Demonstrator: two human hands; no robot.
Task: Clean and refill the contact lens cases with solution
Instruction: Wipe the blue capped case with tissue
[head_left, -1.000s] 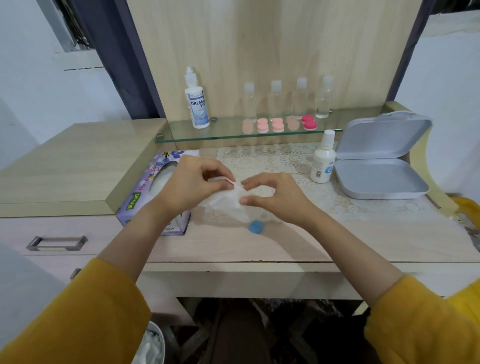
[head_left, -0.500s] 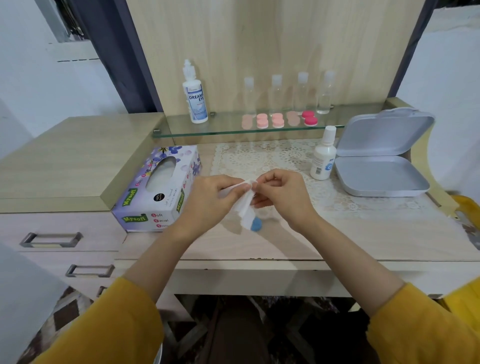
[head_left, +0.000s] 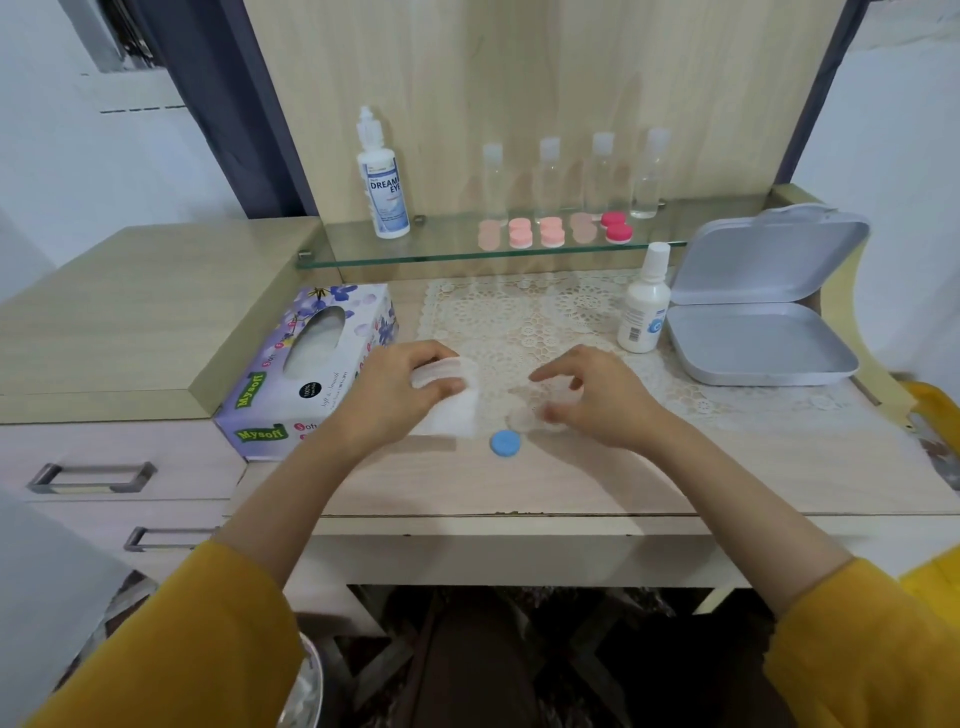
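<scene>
Pale wood-grain surface (head_left: 571, 478): smooth, cream lace mat (head_left: 519, 322) on top.
Left hand (head_left: 395, 400): grip pinching a folded white tissue (head_left: 452, 413), soft and limp.
Right hand (head_left: 605, 400): grip curled over the clear plastic lens case (head_left: 535, 414) at the mat's edge; contact blurred, can't tell.
Case handling: likely light, stiff, slick; take the rim.
Small blue round cap (head_left: 505, 442): loose, just beside the case.

Mustard-yellow left sleeve (head_left: 171, 639); matching right sleeve (head_left: 857, 649); left hand (head_left: 400, 397), right hand (head_left: 610, 402) bare
</scene>
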